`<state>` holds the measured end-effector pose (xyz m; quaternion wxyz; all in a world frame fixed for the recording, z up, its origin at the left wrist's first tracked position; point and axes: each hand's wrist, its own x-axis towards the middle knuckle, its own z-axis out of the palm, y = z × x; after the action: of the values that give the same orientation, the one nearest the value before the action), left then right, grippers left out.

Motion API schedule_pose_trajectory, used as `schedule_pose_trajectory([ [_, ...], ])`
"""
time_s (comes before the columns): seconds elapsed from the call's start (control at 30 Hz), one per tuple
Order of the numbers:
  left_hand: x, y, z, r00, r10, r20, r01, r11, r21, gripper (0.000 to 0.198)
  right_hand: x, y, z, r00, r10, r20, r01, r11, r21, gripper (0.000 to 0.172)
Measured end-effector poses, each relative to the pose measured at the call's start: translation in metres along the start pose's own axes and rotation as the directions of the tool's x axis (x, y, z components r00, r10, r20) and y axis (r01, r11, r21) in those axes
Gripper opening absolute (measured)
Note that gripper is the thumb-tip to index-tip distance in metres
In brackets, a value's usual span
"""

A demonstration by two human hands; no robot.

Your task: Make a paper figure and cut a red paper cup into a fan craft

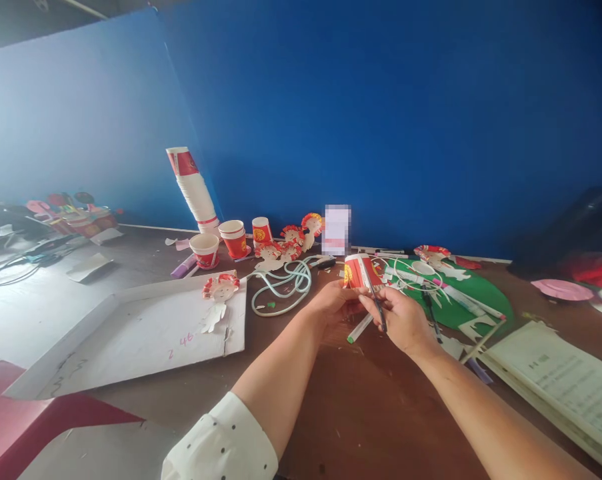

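Observation:
My left hand (337,300) is closed around the lower left side of a red and white paper cup (355,270) with a yellow print. The cup is upside down, its white base upward. My right hand (398,319) grips scissors (381,315) with dark handles, and their blades lie against the front of the cup. The lower edge of the cup looks cut into short strips near my right fingers. Just below the hands, a white marker with a green end (359,329) lies on the brown table.
Several cut cup flowers (279,252), paper cups (204,249) and a leaning cup stack (195,193) stand along the blue partition (381,120). A white box lid (145,333) lies left, beside a coiled cable (281,293). Right are green card (491,300), markers and an open book (555,387).

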<state>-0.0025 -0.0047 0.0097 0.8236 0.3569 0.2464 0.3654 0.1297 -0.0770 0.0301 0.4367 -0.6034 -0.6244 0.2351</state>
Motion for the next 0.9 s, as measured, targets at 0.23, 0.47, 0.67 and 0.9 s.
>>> schedule_pose_trajectory([
  [0.23,-0.002,0.003,0.000,1.000,-0.016,-0.013,0.016,1.000,0.017,0.020,0.001,0.004,-0.002,1.000,0.003,0.011,-0.003,1.000,-0.028,0.042],
  [0.47,0.002,0.002,-0.004,1.000,-0.007,0.012,0.007,1.000,0.012,0.019,0.001,0.003,-0.002,1.000,0.025,0.017,-0.025,0.999,0.022,0.041],
  [0.67,0.001,0.001,-0.005,0.996,0.078,0.042,-0.078,0.997,-0.016,0.024,0.001,0.003,-0.002,0.990,0.073,0.120,-0.077,0.997,0.025,0.032],
  [0.9,0.003,0.011,-0.014,0.964,0.223,-0.148,-0.235,0.970,-0.067,0.020,0.000,0.005,-0.002,0.969,0.126,0.212,-0.126,0.992,-0.014,0.027],
])
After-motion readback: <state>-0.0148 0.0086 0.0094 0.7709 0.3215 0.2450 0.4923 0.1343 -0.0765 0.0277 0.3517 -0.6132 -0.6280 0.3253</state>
